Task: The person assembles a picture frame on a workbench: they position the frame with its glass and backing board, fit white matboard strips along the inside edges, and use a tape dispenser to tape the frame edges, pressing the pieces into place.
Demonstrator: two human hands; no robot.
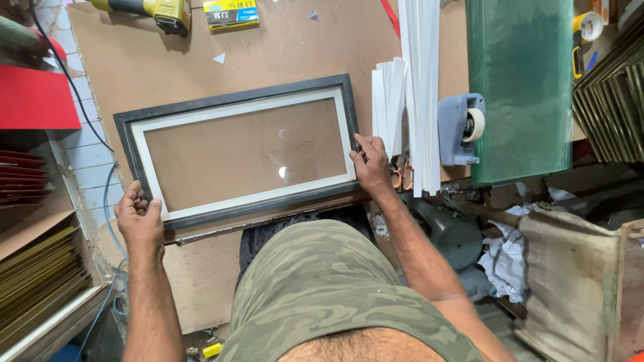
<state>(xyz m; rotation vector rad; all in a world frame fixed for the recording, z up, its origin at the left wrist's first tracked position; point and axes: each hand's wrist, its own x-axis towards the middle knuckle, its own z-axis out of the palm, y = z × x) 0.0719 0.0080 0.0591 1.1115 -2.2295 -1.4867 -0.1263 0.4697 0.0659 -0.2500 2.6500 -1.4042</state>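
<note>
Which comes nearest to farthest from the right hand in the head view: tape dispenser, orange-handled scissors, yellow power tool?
From the right hand at the frame's right corner:
1. Orange-handled scissors, just right of the hand, partly under the white strips.
2. Tape dispenser, farther right on the bench.
3. Yellow power tool, far top left.

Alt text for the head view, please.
Both hands grip a dark picture frame lying on a brown table: left hand at its near-left corner, right hand at its near-right corner. White strips and a tape dispenser lie to the right.
</note>
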